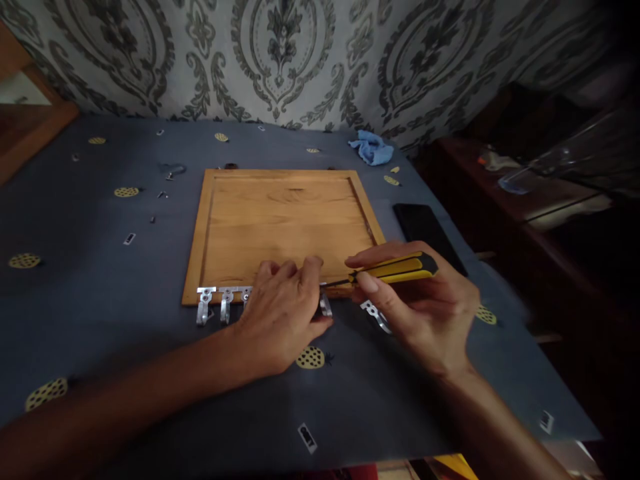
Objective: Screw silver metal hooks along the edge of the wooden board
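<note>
A framed wooden board (285, 227) lies flat on the blue tablecloth. Silver metal hooks (226, 305) line the left part of its near edge, their curved ends hanging past it. My left hand (283, 310) rests over this edge with curled fingers, its index finger and thumb about another metal hook (326, 305). In my right hand (425, 310) is a screwdriver (395, 269) with a yellow and black handle. Its shaft points left to the board's edge beside my left index finger; the tip's contact is unclear. A loose hook (376, 316) lies by my right hand.
A black phone (429, 233) lies right of the board. At the back right is a crumpled blue cloth (373, 147). Small metal pieces (163, 195) are scattered at the left. Beyond the table's right edge stands a dark red surface holding several items.
</note>
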Action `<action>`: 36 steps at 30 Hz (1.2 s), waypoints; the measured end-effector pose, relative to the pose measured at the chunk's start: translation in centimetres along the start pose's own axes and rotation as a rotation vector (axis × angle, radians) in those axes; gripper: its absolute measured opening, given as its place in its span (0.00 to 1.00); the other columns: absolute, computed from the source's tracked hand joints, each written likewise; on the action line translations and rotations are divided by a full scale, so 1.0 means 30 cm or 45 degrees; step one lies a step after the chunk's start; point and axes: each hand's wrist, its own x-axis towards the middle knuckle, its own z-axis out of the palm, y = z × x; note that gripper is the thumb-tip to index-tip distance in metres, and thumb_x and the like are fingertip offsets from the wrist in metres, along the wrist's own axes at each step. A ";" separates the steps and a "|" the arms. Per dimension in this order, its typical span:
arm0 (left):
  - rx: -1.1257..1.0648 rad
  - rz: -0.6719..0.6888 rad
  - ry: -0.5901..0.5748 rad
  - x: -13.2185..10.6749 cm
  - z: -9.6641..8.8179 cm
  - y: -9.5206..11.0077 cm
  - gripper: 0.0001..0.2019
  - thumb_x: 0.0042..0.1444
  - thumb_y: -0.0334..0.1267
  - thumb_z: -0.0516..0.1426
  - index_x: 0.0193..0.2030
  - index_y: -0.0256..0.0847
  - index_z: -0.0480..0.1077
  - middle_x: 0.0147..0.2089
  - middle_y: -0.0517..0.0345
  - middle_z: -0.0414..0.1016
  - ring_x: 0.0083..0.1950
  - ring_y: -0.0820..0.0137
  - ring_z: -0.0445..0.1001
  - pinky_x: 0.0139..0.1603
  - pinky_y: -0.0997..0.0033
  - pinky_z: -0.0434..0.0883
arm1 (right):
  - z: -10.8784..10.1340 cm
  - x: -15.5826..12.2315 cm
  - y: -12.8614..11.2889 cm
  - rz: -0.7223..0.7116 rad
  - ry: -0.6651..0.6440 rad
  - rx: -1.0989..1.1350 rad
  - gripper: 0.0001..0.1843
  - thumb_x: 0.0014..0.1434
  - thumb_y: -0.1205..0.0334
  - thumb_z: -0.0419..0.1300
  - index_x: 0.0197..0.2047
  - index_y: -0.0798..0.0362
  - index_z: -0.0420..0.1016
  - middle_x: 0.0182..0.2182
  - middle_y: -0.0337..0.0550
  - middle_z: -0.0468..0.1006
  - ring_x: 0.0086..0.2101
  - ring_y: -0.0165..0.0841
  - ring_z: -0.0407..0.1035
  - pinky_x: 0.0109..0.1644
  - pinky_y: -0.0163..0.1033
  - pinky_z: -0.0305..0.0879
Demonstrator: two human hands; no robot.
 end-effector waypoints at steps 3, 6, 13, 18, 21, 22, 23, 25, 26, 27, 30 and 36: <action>0.006 0.002 0.004 0.000 -0.001 0.000 0.27 0.53 0.43 0.65 0.52 0.37 0.58 0.45 0.49 0.77 0.47 0.54 0.75 0.49 0.52 0.67 | -0.020 0.007 -0.003 0.071 -0.107 0.126 0.10 0.58 0.63 0.65 0.44 0.45 0.77 0.37 0.39 0.79 0.31 0.31 0.77 0.31 0.37 0.76; 0.004 0.014 0.020 0.000 0.001 -0.001 0.27 0.52 0.43 0.66 0.52 0.37 0.58 0.46 0.48 0.77 0.48 0.54 0.75 0.49 0.52 0.67 | -0.036 0.011 0.000 0.017 -0.174 0.111 0.05 0.58 0.63 0.65 0.39 0.45 0.80 0.38 0.39 0.81 0.32 0.31 0.77 0.35 0.38 0.76; 0.002 0.015 0.028 -0.002 0.002 -0.003 0.27 0.52 0.43 0.66 0.52 0.38 0.58 0.47 0.47 0.77 0.49 0.54 0.75 0.50 0.53 0.67 | -0.013 -0.006 0.021 -0.052 -0.003 -0.035 0.04 0.55 0.64 0.68 0.33 0.46 0.79 0.31 0.34 0.80 0.22 0.27 0.71 0.24 0.36 0.69; 0.000 0.006 0.028 0.000 0.001 -0.003 0.26 0.53 0.43 0.65 0.52 0.38 0.58 0.47 0.47 0.77 0.50 0.54 0.75 0.50 0.53 0.66 | 0.013 -0.029 0.042 -0.012 0.160 -0.080 0.09 0.51 0.63 0.71 0.36 0.44 0.77 0.31 0.35 0.78 0.24 0.30 0.71 0.23 0.37 0.69; 0.004 0.006 0.022 0.000 0.002 -0.001 0.26 0.52 0.43 0.66 0.52 0.38 0.58 0.47 0.48 0.77 0.50 0.54 0.75 0.50 0.53 0.66 | 0.017 -0.026 0.029 0.013 0.149 -0.045 0.08 0.52 0.62 0.70 0.36 0.45 0.77 0.31 0.36 0.78 0.26 0.31 0.73 0.27 0.38 0.72; 0.002 0.005 0.016 0.000 0.001 -0.001 0.26 0.52 0.43 0.66 0.52 0.38 0.58 0.46 0.49 0.77 0.50 0.54 0.75 0.50 0.53 0.66 | 0.015 -0.022 0.022 0.030 0.134 -0.027 0.06 0.53 0.62 0.69 0.36 0.45 0.77 0.32 0.36 0.78 0.27 0.31 0.74 0.28 0.38 0.73; 0.000 0.004 0.008 0.001 0.000 0.000 0.26 0.52 0.43 0.66 0.51 0.38 0.59 0.45 0.50 0.77 0.50 0.54 0.75 0.50 0.53 0.66 | 0.013 -0.019 0.015 0.046 0.114 -0.012 0.05 0.54 0.61 0.69 0.36 0.45 0.77 0.33 0.37 0.79 0.28 0.31 0.74 0.30 0.38 0.73; 0.000 -0.002 -0.007 0.001 -0.001 0.001 0.25 0.53 0.43 0.66 0.51 0.38 0.59 0.44 0.51 0.77 0.48 0.55 0.75 0.49 0.53 0.66 | 0.005 -0.013 0.005 0.075 0.060 0.030 0.05 0.56 0.60 0.67 0.38 0.46 0.78 0.36 0.39 0.79 0.30 0.32 0.75 0.31 0.38 0.75; 0.002 -0.004 -0.014 0.001 -0.002 0.001 0.25 0.53 0.44 0.65 0.51 0.38 0.59 0.44 0.51 0.77 0.48 0.55 0.76 0.49 0.53 0.66 | 0.000 -0.010 0.002 0.090 0.027 0.061 0.06 0.57 0.59 0.66 0.40 0.46 0.78 0.37 0.40 0.80 0.31 0.32 0.76 0.32 0.38 0.75; 0.004 -0.005 -0.018 0.000 -0.003 0.001 0.25 0.53 0.44 0.65 0.51 0.38 0.59 0.44 0.51 0.77 0.47 0.55 0.76 0.49 0.53 0.66 | -0.006 -0.007 0.001 0.101 -0.009 0.096 0.08 0.58 0.59 0.66 0.42 0.46 0.78 0.39 0.40 0.80 0.31 0.32 0.76 0.33 0.38 0.76; 0.010 -0.006 -0.015 0.000 -0.002 -0.001 0.26 0.54 0.44 0.64 0.53 0.38 0.58 0.45 0.51 0.77 0.48 0.55 0.75 0.49 0.54 0.66 | -0.023 0.002 0.001 0.082 -0.120 0.165 0.08 0.60 0.59 0.64 0.43 0.45 0.79 0.39 0.40 0.81 0.32 0.31 0.77 0.33 0.38 0.76; -0.017 -0.003 -0.013 0.001 0.001 -0.004 0.25 0.53 0.43 0.64 0.52 0.39 0.58 0.46 0.50 0.77 0.50 0.54 0.75 0.51 0.53 0.66 | -0.027 -0.001 0.007 -0.046 -0.082 -0.029 0.05 0.58 0.64 0.66 0.30 0.45 0.79 0.31 0.35 0.81 0.25 0.29 0.74 0.27 0.36 0.71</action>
